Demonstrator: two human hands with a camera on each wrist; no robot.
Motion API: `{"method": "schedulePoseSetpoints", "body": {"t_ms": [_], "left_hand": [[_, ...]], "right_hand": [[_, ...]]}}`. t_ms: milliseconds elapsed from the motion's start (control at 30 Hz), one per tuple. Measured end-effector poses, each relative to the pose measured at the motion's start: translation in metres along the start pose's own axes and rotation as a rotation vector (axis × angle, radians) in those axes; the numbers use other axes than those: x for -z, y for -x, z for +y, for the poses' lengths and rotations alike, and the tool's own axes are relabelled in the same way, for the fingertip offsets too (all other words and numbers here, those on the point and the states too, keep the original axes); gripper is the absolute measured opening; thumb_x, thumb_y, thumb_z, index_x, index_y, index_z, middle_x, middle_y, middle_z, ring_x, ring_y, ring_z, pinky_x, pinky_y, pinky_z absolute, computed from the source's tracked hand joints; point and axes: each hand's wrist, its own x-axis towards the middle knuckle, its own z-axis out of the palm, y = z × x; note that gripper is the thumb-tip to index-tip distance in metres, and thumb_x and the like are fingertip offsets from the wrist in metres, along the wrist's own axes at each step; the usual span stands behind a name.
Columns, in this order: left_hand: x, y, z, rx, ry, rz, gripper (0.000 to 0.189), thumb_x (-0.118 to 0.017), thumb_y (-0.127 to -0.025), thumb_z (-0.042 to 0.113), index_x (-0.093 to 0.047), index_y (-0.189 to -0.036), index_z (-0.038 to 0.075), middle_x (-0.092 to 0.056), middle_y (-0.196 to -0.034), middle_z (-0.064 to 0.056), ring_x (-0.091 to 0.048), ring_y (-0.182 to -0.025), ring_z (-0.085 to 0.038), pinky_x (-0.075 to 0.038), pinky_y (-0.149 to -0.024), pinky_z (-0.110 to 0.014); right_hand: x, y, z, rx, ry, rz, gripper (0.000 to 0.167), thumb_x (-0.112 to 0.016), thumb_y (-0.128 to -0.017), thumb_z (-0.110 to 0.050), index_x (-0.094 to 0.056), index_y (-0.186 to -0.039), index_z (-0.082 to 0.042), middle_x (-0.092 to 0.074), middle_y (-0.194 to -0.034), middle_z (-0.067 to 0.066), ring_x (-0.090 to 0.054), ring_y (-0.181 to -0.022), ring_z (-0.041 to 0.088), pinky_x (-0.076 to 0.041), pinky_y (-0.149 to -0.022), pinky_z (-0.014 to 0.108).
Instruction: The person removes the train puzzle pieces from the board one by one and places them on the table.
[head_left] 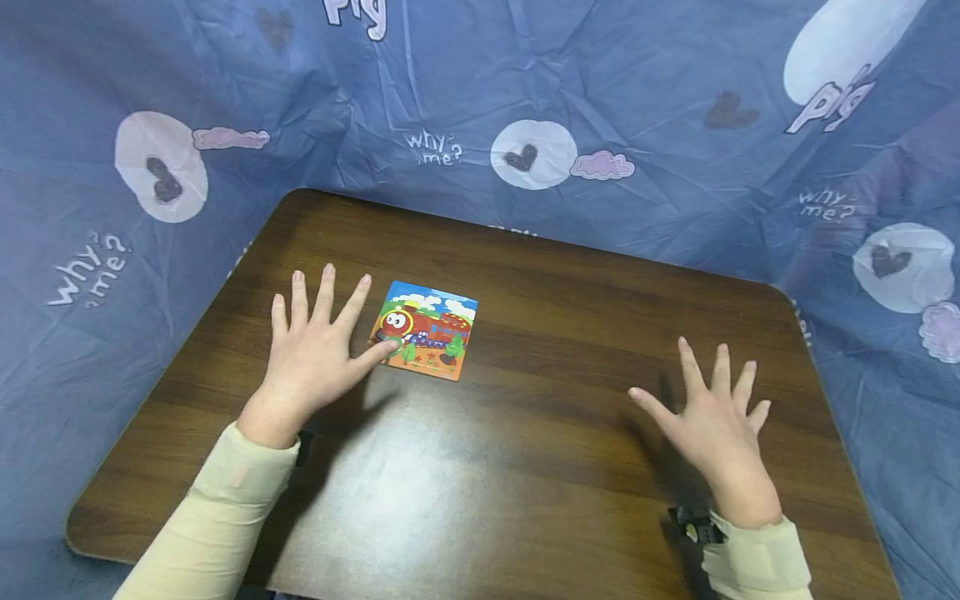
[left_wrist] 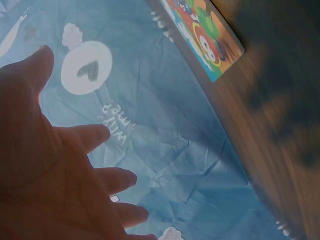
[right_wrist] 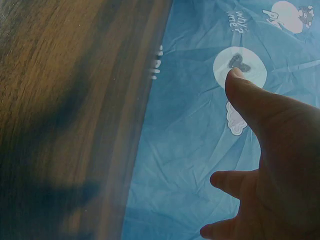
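A square picture puzzle (head_left: 431, 329) with a red cartoon train, trees and clouds lies flat on the wooden table, left of the middle. My left hand (head_left: 311, 350) hovers just left of it, fingers spread and straight, its thumb overlapping the picture's lower left part in the head view. In the left wrist view the puzzle (left_wrist: 205, 37) shows at the upper right, apart from the fingers. On the table's right side, my right hand (head_left: 708, 421) is held above the surface with fingers spread, holding nothing. The right wrist view shows that palm (right_wrist: 290, 155) and a shadow on the wood.
The brown table (head_left: 555, 450) has rounded corners and a bright glare near its front. A blue printed cloth (head_left: 450, 100) hangs behind it and along both sides. A dark wrist strap (head_left: 697, 527) shows at the right sleeve.
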Motion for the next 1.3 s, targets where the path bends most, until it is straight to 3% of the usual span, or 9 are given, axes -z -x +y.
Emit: {"method": "schedulePoseSetpoints", "body": {"t_ms": [200,367,633,967,1300], "left_hand": [[0.002,-0.001,0.002,-0.003,0.005,-0.010,0.095,-0.051,-0.091,0.076,-0.023,-0.165,0.023,-0.006,-0.167,-0.023,0.010,-0.149,-0.049,0.004,-0.113,-0.068],[0.001,-0.004,0.004,-0.004,0.008,-0.039,0.096,-0.049,-0.091,0.077,-0.020,-0.165,0.023,-0.004,-0.167,-0.023,0.010,-0.149,-0.049,0.006,-0.113,-0.067],[-0.006,-0.013,0.010,-0.023,0.033,-0.098,0.099,-0.049,-0.090,0.079,-0.015,-0.166,0.026,0.000,-0.168,-0.020,0.013,-0.149,-0.047,0.006,-0.113,-0.066],[-0.017,-0.028,0.018,-0.051,0.031,-0.205,0.102,-0.045,-0.088,0.083,-0.010,-0.166,0.028,0.004,-0.169,-0.017,0.010,-0.149,-0.049,0.004,-0.114,-0.065],[-0.034,-0.043,0.026,-0.065,0.044,-0.279,0.101,-0.054,-0.090,0.076,-0.010,-0.166,0.028,0.003,-0.169,-0.017,0.013,-0.148,-0.050,0.007,-0.114,-0.064]], "right_hand": [[0.001,-0.001,-0.001,0.012,-0.021,-0.011,0.105,-0.050,-0.089,-0.080,0.002,-0.165,-0.029,0.017,-0.163,0.028,0.027,-0.141,0.053,0.003,-0.095,0.086],[0.001,-0.004,-0.011,0.052,-0.052,0.011,0.104,-0.053,-0.089,-0.078,-0.003,-0.166,-0.028,0.006,-0.164,0.031,0.016,-0.143,0.057,-0.003,-0.098,0.084],[-0.004,-0.015,-0.043,0.142,-0.094,-0.001,0.103,-0.054,-0.089,-0.077,-0.008,-0.166,-0.026,-0.007,-0.164,0.031,0.002,-0.145,0.059,-0.008,-0.103,0.081],[-0.027,-0.034,-0.081,0.222,-0.137,-0.050,0.103,-0.054,-0.086,-0.081,-0.013,-0.166,-0.029,-0.013,-0.165,0.026,-0.006,-0.147,0.054,-0.014,-0.108,0.075],[-0.043,-0.055,-0.114,0.284,-0.144,-0.064,0.102,-0.055,-0.086,-0.080,-0.021,-0.165,-0.025,-0.019,-0.164,0.026,-0.011,-0.148,0.050,-0.020,-0.110,0.070]]}}
